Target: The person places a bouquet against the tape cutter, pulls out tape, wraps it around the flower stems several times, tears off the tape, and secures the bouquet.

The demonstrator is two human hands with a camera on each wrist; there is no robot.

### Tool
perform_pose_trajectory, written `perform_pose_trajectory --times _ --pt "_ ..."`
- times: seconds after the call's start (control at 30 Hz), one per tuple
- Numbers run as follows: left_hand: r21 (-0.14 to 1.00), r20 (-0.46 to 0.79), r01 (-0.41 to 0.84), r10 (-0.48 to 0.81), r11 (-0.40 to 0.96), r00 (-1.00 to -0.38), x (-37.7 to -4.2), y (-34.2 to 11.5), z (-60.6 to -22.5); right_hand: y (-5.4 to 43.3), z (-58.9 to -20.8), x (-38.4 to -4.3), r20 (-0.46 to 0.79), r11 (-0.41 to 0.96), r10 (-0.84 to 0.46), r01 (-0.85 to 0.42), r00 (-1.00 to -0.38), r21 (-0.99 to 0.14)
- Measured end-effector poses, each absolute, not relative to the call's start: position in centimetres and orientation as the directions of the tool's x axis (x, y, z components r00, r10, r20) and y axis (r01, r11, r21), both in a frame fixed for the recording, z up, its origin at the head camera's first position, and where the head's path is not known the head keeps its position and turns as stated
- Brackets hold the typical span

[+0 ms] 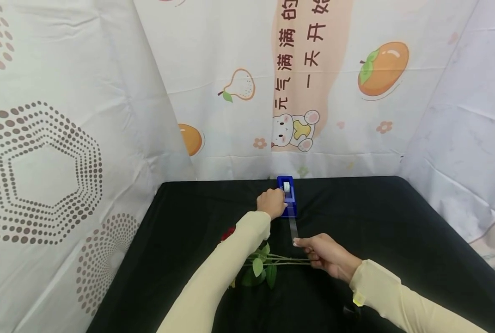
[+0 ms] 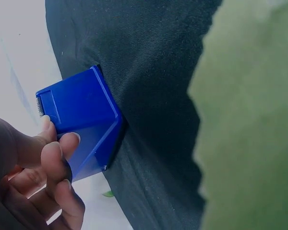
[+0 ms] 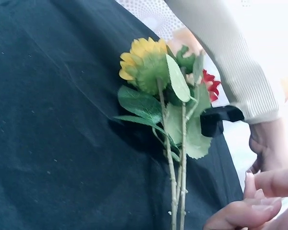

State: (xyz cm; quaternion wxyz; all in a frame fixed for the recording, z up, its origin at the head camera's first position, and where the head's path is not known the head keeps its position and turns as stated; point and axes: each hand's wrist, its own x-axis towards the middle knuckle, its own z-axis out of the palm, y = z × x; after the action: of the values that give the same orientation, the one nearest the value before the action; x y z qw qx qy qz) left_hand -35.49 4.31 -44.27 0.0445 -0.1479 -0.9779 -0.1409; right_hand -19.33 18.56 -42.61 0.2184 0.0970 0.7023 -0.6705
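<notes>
Flowers (image 3: 173,122): left of right hand (image 1: 328,256), stems toward it. Probably light, petals delicate; take by stems. Dispenser (image 2: 84,103): left hand's (image 1: 271,202) curled fingers grip it near the cutter. Looks stiff, smooth; hold sides, avoid teeth. Tape (image 1: 293,229): runs from dispenser, end pinched in right hand. Likely floppy, sticky; tip only.
</notes>
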Motion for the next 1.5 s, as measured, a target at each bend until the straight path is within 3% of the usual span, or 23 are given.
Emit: perform_pose_trajectory --times 0.73,0.93,1.13,1.3,1.37,1.5 --pt "0.292 0.117 0.306 0.283 0.906 -0.952 -35.3 3.8 -44.3 18.3 -44.2 -16.9 -0.446 0.092 -0.215 0.437 -0.869 -0.895" --pt "0.286 0.150 0.376 0.347 0.881 -0.926 -35.4 3.0 -44.2 18.3 -44.6 -16.9 -0.433 0.102 -0.208 0.421 -0.877 -0.901" --pt "0.156 0.135 0.507 0.491 0.847 -0.861 -35.5 1.6 -44.0 18.2 -45.0 -16.9 -0.421 0.111 -0.212 0.407 -0.882 -0.907" --pt "0.072 -0.006 0.598 0.600 0.799 -0.800 -35.0 0.4 -42.0 18.4 -45.2 -16.9 -0.418 0.126 -0.209 0.400 -0.884 -0.908" --pt "0.085 -0.095 0.662 0.667 0.745 -0.739 -34.5 0.0 -40.9 18.6 -45.3 -16.9 -0.417 0.135 -0.202 0.397 -0.886 -0.908" --pt "0.140 -0.277 0.785 0.785 0.604 -0.555 -31.7 -0.1 -39.8 19.1 -45.5 -16.9 -0.419 0.153 -0.184 0.395 -0.889 -0.906"
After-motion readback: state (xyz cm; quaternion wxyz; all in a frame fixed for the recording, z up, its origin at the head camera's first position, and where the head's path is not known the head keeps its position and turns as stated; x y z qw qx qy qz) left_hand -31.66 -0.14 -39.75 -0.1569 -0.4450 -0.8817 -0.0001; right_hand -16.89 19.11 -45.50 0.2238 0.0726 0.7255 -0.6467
